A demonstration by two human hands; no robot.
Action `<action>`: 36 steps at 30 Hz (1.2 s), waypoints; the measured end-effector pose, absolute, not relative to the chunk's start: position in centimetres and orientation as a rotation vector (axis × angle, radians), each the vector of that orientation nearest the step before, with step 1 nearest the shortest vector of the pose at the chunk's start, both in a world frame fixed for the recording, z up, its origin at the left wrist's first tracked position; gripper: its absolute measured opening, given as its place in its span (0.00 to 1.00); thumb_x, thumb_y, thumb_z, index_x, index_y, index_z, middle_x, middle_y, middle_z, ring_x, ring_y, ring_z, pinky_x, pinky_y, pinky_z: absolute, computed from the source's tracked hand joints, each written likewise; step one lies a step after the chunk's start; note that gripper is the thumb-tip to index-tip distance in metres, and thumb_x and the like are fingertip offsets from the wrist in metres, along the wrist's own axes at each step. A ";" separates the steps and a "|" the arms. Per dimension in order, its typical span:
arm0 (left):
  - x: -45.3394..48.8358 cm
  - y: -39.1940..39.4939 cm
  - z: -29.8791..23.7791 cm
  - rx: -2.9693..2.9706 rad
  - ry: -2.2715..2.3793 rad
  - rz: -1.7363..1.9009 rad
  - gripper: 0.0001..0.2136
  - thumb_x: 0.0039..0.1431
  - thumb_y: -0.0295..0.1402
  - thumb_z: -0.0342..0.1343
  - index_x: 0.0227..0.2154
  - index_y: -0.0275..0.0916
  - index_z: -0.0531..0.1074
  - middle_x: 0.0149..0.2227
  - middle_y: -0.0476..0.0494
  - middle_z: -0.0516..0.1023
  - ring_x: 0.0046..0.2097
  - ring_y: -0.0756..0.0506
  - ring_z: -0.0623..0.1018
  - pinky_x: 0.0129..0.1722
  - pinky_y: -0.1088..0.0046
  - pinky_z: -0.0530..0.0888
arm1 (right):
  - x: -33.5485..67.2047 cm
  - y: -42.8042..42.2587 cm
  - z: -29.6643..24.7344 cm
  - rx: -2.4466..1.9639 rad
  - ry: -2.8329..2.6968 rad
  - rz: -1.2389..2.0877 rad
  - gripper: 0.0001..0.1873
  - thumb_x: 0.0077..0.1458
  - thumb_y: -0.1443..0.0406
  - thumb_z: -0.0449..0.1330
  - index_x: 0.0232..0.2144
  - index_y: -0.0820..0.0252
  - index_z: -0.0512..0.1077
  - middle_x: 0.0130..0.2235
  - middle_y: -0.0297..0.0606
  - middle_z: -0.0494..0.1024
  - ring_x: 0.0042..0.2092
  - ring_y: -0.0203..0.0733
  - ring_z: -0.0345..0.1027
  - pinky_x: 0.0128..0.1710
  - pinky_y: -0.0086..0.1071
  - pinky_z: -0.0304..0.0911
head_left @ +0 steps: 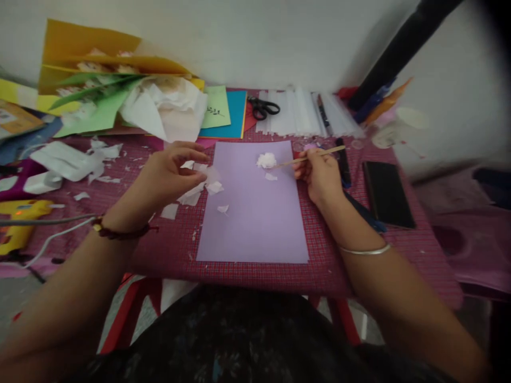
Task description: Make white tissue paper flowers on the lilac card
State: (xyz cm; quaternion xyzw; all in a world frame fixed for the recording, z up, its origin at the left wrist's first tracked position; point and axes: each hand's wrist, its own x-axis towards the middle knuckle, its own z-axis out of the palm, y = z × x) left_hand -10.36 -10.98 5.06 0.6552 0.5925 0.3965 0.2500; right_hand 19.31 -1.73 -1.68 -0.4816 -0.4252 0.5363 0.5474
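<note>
Paper, a lilac rectangular sheet (255, 223), lies on the red checked mat (167, 250). The left hand (167, 175), at the sheet's 10 o'clock edge, pinches torn white tissue scraps (211, 181). The right hand (319, 175) grips a thin pale wooden stick (315, 156). Its long axis runs 3 to 9 o'clock, and its tip points to 9 o'clock at the small crumpled white tissue ball (266, 160) near the sheet's 12 o'clock edge.

A paper sheet (255, 223) lies centred on the table (167, 250); a tissue ball (266, 160) sits on its far part; tissue scraps (199, 190) lie along its left edge; scissors (263, 108) lie behind it; a phone (388, 194) lies to its right; a glue gun (19, 223) lies far left.
</note>
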 end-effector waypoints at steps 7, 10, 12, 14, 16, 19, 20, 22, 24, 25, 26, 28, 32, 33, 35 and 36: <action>-4.1 -4.0 6.5 1.729 1.402 1.208 0.02 0.46 0.26 0.64 0.24 0.35 0.76 0.45 0.40 0.79 0.47 0.44 0.77 0.48 0.65 0.73 | 19.6 -1.6 -1.8 -1.128 -1.034 1.241 0.16 0.56 0.51 0.60 0.27 0.56 0.69 0.20 0.30 0.75 0.18 0.30 0.63 0.18 0.24 0.57; -2.2 -1.6 4.7 1.492 1.212 1.259 0.04 0.50 0.27 0.62 0.26 0.36 0.71 0.32 0.45 0.78 0.34 0.50 0.76 0.35 0.73 0.72 | 19.3 -1.8 -1.8 -1.120 -1.048 1.264 0.16 0.55 0.51 0.61 0.27 0.56 0.69 0.20 0.30 0.76 0.17 0.30 0.63 0.17 0.25 0.56; -1.8 -0.6 3.0 1.328 1.110 1.264 0.06 0.52 0.30 0.62 0.27 0.38 0.68 0.27 0.50 0.74 0.29 0.52 0.74 0.29 0.75 0.68 | 19.2 -1.9 -1.8 -1.126 -1.070 1.269 0.16 0.54 0.51 0.62 0.27 0.56 0.69 0.20 0.29 0.76 0.17 0.31 0.64 0.17 0.25 0.57; -2.1 0.0 1.3 1.236 1.072 1.248 0.10 0.51 0.33 0.64 0.27 0.38 0.67 0.25 0.52 0.71 0.26 0.53 0.73 0.28 0.75 0.68 | 19.0 -1.9 -1.8 -1.135 -1.089 1.260 0.16 0.53 0.50 0.62 0.27 0.55 0.68 0.20 0.29 0.76 0.17 0.32 0.64 0.17 0.26 0.57; -2.7 0.3 0.0 1.194 1.080 1.240 0.11 0.49 0.34 0.66 0.29 0.39 0.68 0.25 0.53 0.71 0.26 0.54 0.72 0.28 0.75 0.68 | 18.9 -1.8 -1.9 -1.139 -1.106 1.246 0.16 0.53 0.50 0.62 0.27 0.55 0.68 0.21 0.30 0.76 0.18 0.32 0.64 0.17 0.26 0.57; -3.5 0.4 -1.1 1.166 1.107 1.215 0.12 0.48 0.34 0.66 0.34 0.40 0.70 0.27 0.53 0.72 0.26 0.53 0.73 0.28 0.74 0.69 | 18.9 -1.7 -2.1 -1.151 -1.131 1.228 0.16 0.54 0.50 0.61 0.28 0.55 0.68 0.22 0.31 0.76 0.18 0.32 0.65 0.17 0.27 0.57; -3.6 0.4 -1.2 1.160 1.115 1.199 0.13 0.48 0.33 0.66 0.36 0.40 0.70 0.26 0.53 0.72 0.26 0.53 0.73 0.29 0.74 0.69 | 18.9 -1.6 -2.1 -1.157 -1.137 1.223 0.16 0.55 0.51 0.61 0.28 0.55 0.68 0.22 0.31 0.76 0.18 0.32 0.65 0.17 0.27 0.57; -3.6 0.3 -1.3 1.152 1.123 1.157 0.13 0.47 0.33 0.66 0.36 0.40 0.71 0.26 0.53 0.72 0.27 0.52 0.73 0.29 0.73 0.70 | 18.9 -1.6 -2.2 -1.170 -1.143 1.208 0.15 0.56 0.51 0.60 0.28 0.55 0.68 0.22 0.31 0.76 0.18 0.32 0.65 0.17 0.26 0.57; -3.6 0.3 -1.3 1.168 1.117 1.117 0.11 0.46 0.33 0.66 0.32 0.40 0.71 0.26 0.51 0.73 0.26 0.52 0.73 0.29 0.73 0.70 | 18.8 -1.6 -2.2 -1.171 -1.143 1.188 0.15 0.57 0.51 0.59 0.29 0.55 0.68 0.23 0.31 0.76 0.18 0.31 0.65 0.17 0.26 0.57; -3.6 0.3 -1.3 1.183 1.108 1.095 0.10 0.45 0.34 0.66 0.29 0.40 0.71 0.25 0.50 0.73 0.26 0.52 0.73 0.29 0.73 0.70 | 18.8 -1.6 -2.2 -1.168 -1.143 1.179 0.15 0.57 0.51 0.59 0.29 0.55 0.68 0.23 0.31 0.77 0.18 0.31 0.65 0.17 0.26 0.56; -3.6 0.3 -1.4 1.203 1.097 1.072 0.10 0.45 0.34 0.66 0.27 0.40 0.70 0.25 0.50 0.73 0.26 0.52 0.73 0.28 0.73 0.70 | 18.8 -1.5 -2.2 -1.164 -1.145 1.172 0.16 0.57 0.50 0.59 0.29 0.55 0.68 0.23 0.31 0.77 0.18 0.31 0.65 0.17 0.26 0.56; -3.9 0.4 -1.5 1.259 1.083 1.021 0.09 0.44 0.34 0.66 0.24 0.39 0.71 0.23 0.50 0.73 0.25 0.52 0.72 0.28 0.74 0.70 | 18.8 -1.5 -2.3 -1.161 -1.153 1.165 0.16 0.56 0.49 0.60 0.30 0.55 0.68 0.24 0.32 0.78 0.18 0.32 0.65 0.16 0.26 0.56; -4.7 0.4 -1.3 1.421 1.099 0.903 0.08 0.43 0.35 0.67 0.25 0.38 0.76 0.25 0.48 0.76 0.27 0.51 0.73 0.28 0.74 0.69 | 18.7 -1.5 -2.3 -1.161 -1.166 1.171 0.16 0.55 0.49 0.60 0.30 0.54 0.68 0.24 0.31 0.78 0.18 0.33 0.66 0.16 0.27 0.56; -4.7 0.3 -1.0 1.461 1.095 0.868 0.08 0.43 0.35 0.67 0.25 0.38 0.76 0.26 0.47 0.76 0.28 0.50 0.73 0.29 0.74 0.69 | 18.7 -1.5 -2.3 -1.157 -1.163 1.176 0.16 0.55 0.49 0.61 0.30 0.54 0.68 0.24 0.31 0.78 0.18 0.33 0.66 0.16 0.27 0.56; -4.1 -0.3 0.0 1.526 1.074 0.805 0.07 0.44 0.34 0.66 0.25 0.38 0.76 0.28 0.46 0.77 0.30 0.50 0.74 0.30 0.74 0.69 | 18.7 -1.5 -2.3 -1.150 -1.154 1.191 0.15 0.55 0.50 0.61 0.30 0.54 0.68 0.24 0.31 0.77 0.18 0.32 0.66 0.16 0.27 0.56; -3.5 -0.7 0.5 1.556 1.066 0.770 0.06 0.45 0.34 0.65 0.25 0.38 0.76 0.28 0.47 0.77 0.29 0.50 0.74 0.29 0.74 0.69 | 18.7 -1.5 -2.2 -1.146 -1.151 1.202 0.15 0.55 0.50 0.61 0.30 0.54 0.69 0.24 0.31 0.77 0.18 0.32 0.66 0.16 0.26 0.56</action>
